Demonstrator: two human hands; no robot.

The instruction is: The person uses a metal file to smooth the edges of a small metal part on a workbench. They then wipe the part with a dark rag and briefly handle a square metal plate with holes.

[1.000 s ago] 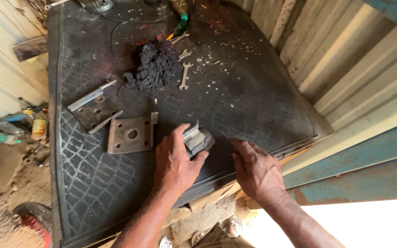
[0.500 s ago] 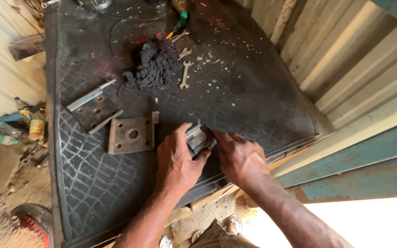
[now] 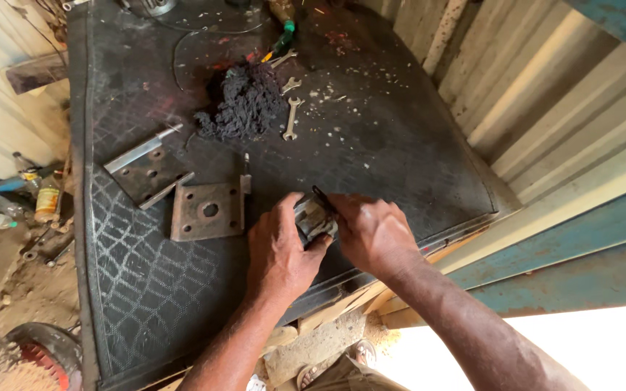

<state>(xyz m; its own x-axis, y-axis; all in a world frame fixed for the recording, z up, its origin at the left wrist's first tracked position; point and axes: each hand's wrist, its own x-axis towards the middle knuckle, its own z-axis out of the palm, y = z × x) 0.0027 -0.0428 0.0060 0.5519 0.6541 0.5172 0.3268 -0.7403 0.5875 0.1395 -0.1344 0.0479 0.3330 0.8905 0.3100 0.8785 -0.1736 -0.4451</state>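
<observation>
Two hands gripping one small metal part point(image 3: 315, 217) | left hand point(image 3: 280, 250) clamping it from the left; right hand point(image 3: 371, 232) closing on its right | part lying between them, on black rubber mat point(image 3: 371, 145), near rusty square plate point(image 3: 206, 211)

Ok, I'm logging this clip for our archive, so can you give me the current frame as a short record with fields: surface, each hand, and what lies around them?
surface: dark rubber mat with a diamond tread pattern
left hand: left hand grips a small grey metal part from its left side
right hand: right hand closes on the same part from the right
beside hands: rusty square plate with a centre hole
farther left: hinged metal plate
far side: black rag pile; two spanners
off mat: bottles on the ground at left
</observation>
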